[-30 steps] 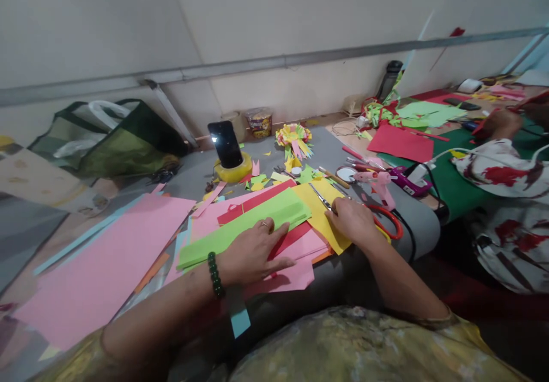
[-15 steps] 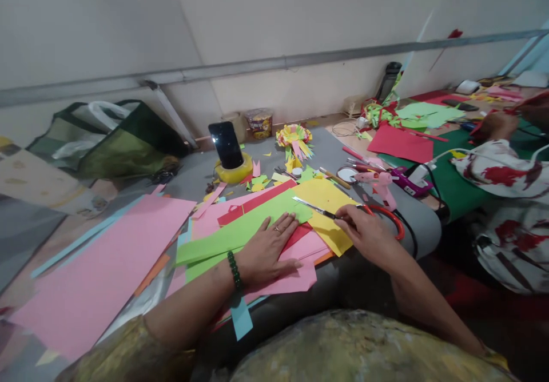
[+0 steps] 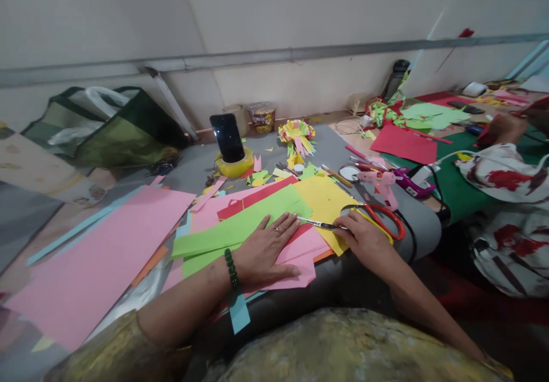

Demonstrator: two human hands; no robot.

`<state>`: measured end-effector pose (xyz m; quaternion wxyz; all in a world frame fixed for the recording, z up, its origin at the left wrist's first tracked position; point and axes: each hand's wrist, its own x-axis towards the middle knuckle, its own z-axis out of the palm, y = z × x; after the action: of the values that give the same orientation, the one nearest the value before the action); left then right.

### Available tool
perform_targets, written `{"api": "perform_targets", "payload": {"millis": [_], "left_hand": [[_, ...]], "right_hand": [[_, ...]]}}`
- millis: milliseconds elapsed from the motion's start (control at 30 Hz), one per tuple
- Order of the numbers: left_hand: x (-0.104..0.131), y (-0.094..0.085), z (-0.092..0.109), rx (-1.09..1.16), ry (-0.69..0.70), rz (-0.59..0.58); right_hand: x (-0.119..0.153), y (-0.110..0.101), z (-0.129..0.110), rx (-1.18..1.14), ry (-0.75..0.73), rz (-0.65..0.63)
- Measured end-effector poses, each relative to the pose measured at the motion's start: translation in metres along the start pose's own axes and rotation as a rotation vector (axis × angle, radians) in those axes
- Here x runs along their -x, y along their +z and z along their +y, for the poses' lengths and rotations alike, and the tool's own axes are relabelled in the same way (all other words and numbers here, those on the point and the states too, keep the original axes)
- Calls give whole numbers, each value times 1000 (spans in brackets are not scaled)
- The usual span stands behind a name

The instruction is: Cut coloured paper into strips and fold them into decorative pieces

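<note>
My left hand lies flat on light green paper strips, its fingers stretched out and holding nothing. Pink paper shows beneath that palm. My right hand has its fingers closed round a slim pen with a silvery end and a dark grip. The pen lies nearly level over the green and yellow sheets, its silvery end close to my left fingertips. Yellow paper spreads under and beyond the right hand. Orange-handled scissors rest beside that hand, partly hidden by it.
A large pink sheet covers the left side. Behind are a phone on a yellow tape roll, a paper flower and scraps. A pink glue gun lies right. A co-worker's hand shows at far right.
My right hand has come slightly nearer my body, and the pen has turned flatter, its silvery end lower. More of the scissors shows. My left hand stays flat on the paper.
</note>
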<state>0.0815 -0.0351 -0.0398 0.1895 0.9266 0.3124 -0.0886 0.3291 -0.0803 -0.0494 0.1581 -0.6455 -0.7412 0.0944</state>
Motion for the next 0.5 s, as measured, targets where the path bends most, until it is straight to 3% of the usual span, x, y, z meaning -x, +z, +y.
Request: {"api": "perform_targets", "payload": {"millis": [133, 500], "left_hand": [[0, 0, 0, 12, 4, 0], [-1, -1, 1, 1, -7, -12]], "right_hand": [[3, 2, 3, -55, -12, 46], [11, -3, -2, -58, -30, -2]]}}
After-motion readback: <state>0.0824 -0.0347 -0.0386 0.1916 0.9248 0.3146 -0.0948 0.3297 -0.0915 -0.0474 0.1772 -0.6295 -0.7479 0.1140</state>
